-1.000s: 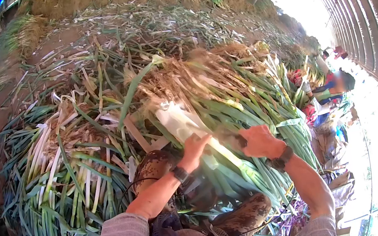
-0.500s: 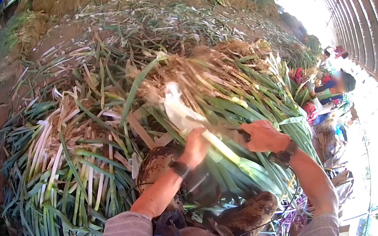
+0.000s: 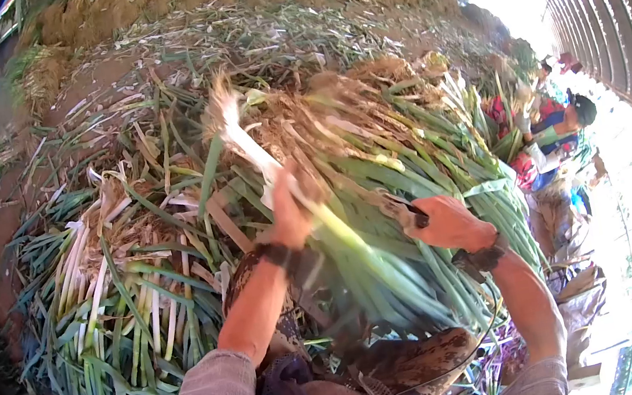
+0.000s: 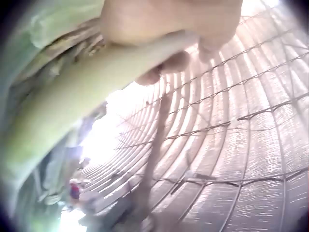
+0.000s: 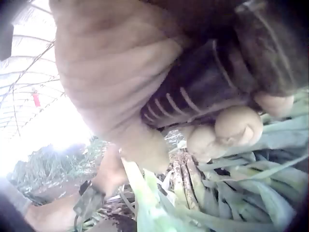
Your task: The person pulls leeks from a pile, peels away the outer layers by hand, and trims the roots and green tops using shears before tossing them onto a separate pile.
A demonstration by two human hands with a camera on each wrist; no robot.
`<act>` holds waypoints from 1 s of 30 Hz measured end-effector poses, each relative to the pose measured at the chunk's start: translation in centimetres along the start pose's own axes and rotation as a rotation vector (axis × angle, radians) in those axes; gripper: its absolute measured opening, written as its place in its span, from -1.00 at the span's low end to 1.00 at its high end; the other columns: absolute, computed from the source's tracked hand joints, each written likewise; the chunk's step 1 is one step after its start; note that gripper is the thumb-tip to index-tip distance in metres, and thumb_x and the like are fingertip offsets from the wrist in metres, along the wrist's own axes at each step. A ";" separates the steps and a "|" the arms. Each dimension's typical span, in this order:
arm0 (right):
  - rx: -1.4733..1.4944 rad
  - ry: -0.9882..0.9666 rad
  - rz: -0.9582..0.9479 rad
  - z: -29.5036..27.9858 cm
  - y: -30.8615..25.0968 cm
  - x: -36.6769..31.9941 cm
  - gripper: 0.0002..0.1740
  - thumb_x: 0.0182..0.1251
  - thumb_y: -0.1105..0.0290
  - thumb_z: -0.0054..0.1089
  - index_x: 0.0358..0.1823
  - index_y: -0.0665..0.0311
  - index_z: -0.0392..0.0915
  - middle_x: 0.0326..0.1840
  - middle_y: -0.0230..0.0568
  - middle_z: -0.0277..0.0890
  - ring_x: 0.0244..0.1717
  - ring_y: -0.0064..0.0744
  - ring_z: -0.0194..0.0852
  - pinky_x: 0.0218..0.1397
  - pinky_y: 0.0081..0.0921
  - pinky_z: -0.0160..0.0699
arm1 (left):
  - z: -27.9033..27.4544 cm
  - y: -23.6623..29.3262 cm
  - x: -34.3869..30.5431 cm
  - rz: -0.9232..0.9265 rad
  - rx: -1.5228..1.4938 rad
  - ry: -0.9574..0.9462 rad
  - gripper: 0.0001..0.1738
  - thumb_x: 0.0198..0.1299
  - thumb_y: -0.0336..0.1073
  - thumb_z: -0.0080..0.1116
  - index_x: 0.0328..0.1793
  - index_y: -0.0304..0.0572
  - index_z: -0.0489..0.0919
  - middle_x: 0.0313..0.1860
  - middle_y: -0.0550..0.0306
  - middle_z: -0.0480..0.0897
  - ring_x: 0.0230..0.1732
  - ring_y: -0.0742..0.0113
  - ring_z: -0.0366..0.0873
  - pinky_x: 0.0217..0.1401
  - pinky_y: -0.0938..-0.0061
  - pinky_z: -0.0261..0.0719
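In the head view my left hand point(image 3: 288, 217) grips a large green onion point(image 3: 248, 147) around its white shank. Its roots point up and away, and its blurred green leaves point(image 3: 381, 270) trail down to the right. The left wrist view shows the pale stalk point(image 4: 63, 99) running out from under the curled fingers. To the right, my right hand point(image 3: 452, 224) holds a tool with a dark ridged handle point(image 5: 193, 92), its fingers wrapped around it. A thin tip point(image 3: 392, 200) sticks out toward the onion; blur hides its kind. The tool is apart from the shank.
A heap of green onions point(image 3: 406, 142) with brown roots lies ahead, and another pile point(image 3: 105, 330) spreads at left. Loose leaves litter the ground point(image 3: 88, 89). My boot point(image 3: 409, 365) is close below the hands. Another person point(image 3: 557, 128) is at the right, under the curved ribbed roof point(image 3: 609, 10).
My left hand has moved up and left with the green onion, whose root end now stands farther away. The loose whitish outer layer around its shank no longer shows. My right hand has shifted slightly right.
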State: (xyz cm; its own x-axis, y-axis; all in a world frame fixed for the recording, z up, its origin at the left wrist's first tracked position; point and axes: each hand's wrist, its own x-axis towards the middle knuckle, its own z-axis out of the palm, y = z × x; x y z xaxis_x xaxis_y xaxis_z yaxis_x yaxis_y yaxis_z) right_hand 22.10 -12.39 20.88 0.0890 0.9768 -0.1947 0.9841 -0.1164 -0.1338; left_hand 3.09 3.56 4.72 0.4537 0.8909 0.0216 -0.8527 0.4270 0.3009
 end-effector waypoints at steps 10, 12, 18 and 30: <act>0.070 -0.284 0.154 7.4 4.6 -7.3 -0.56 0.17 -0.03 0.21 -0.21 0.20 0.70 -0.26 0.12 0.68 -0.14 0.22 0.63 -0.01 -0.01 0.59 | -8.3 2.0 1.0 0.086 0.254 0.232 -0.67 0.52 0.01 0.02 0.00 -0.09 0.47 -0.31 0.14 0.54 -0.30 0.25 0.60 -0.18 0.18 0.67; 0.061 -0.235 0.134 8.9 5.9 -8.3 -0.54 0.15 -0.04 0.23 -0.23 0.23 0.70 -0.22 0.08 0.69 -0.10 0.17 0.64 -0.01 -0.02 0.59 | -4.9 9.0 2.7 0.262 0.393 0.261 -0.61 0.52 0.08 -0.03 -0.12 -0.09 0.48 -0.34 0.14 0.54 -0.32 0.22 0.58 -0.22 0.22 0.64; 0.140 -0.144 0.233 9.7 6.4 -7.6 -0.56 0.11 0.00 0.26 -0.24 0.26 0.70 -0.21 0.12 0.68 -0.06 0.19 0.62 0.04 -0.01 0.57 | 10.3 33.9 1.9 0.912 1.159 0.137 -0.56 0.45 0.13 0.10 -0.12 -0.13 0.48 -0.42 0.14 0.54 -0.42 0.29 0.60 -0.39 0.29 0.68; 0.161 -0.015 0.199 14.1 6.2 -6.3 -0.60 0.12 0.12 0.18 -0.23 0.32 0.70 -0.24 0.18 0.67 -0.12 0.24 0.63 0.01 0.01 0.58 | 1.5 40.6 -4.4 0.412 2.369 0.537 -0.47 0.30 0.15 0.19 0.08 -0.17 0.61 -0.23 -0.02 0.71 -0.26 0.16 0.67 -0.23 0.20 0.60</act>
State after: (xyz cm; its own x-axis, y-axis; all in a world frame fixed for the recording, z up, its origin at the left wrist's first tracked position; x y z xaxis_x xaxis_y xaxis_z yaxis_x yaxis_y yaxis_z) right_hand 25.52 -21.77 7.56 0.2751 0.9291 -0.2473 0.9101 -0.3346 -0.2445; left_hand -33.10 16.71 18.25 0.0243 0.9520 0.3051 0.8865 -0.1616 0.4335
